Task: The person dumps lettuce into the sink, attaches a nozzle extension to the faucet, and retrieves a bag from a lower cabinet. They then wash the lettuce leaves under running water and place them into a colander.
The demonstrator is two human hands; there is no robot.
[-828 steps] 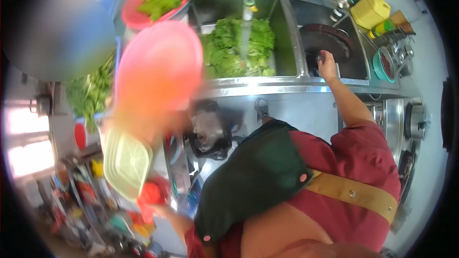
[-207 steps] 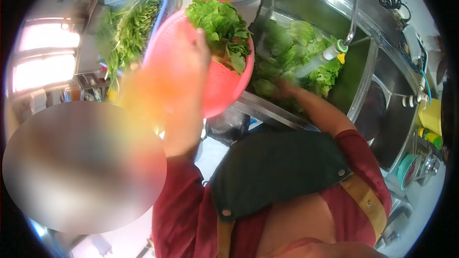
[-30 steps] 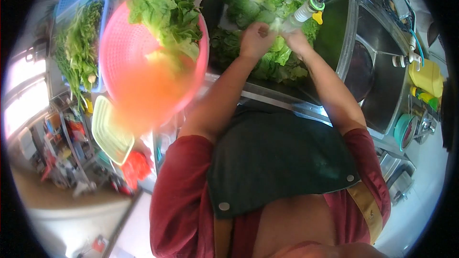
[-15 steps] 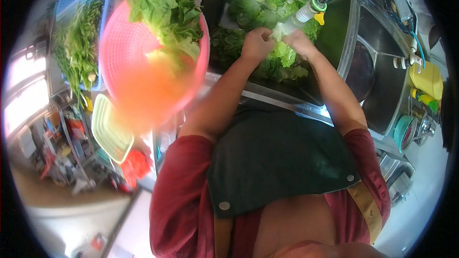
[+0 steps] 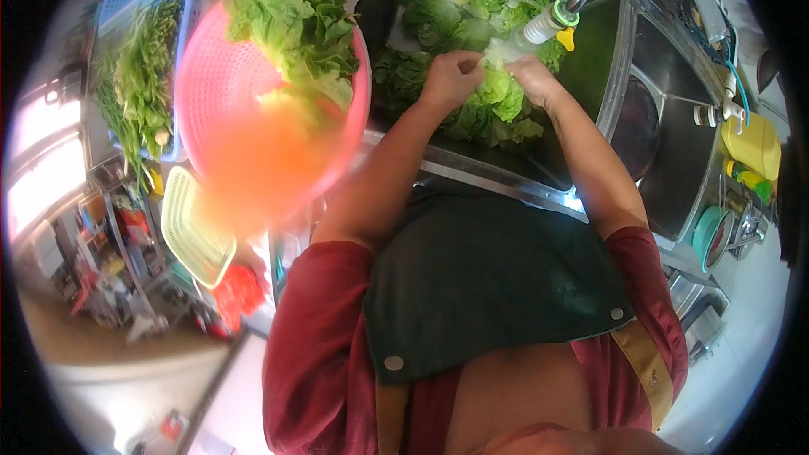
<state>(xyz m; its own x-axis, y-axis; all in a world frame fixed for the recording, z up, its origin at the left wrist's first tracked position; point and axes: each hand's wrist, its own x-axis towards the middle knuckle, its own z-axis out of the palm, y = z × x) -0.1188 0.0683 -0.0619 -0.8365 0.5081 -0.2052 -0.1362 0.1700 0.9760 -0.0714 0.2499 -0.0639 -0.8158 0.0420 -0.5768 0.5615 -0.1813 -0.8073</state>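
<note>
Under the tap nozzle (image 5: 538,32), a lettuce (image 5: 502,99) hangs between my hands with water running over its pale end. My left hand (image 5: 453,77) is closed at its left side, with thumb and fingertips pinched together against it. On the other side, my right hand (image 5: 534,81) has its fingers wrapped around the lettuce's upper edge. Spray and leaves partly hide the fingertips. More lettuce leaves (image 5: 459,13) lie in the metal sink (image 5: 581,88) behind and below my hands.
Left of the sink stands a pink colander (image 5: 202,80) with washed-looking lettuce (image 5: 295,34) in it; an orange blur covers its near side. Beyond are a blue basket (image 5: 182,76) of green stalks and a pale-yellow basket (image 5: 195,227). A second basin (image 5: 683,152) and yellow jug (image 5: 750,145) are at right.
My left hand has shifted slightly left, its fingers still at the lettuce. The leaves between my hands have turned a little, and my right hand stays nearly in place.
</note>
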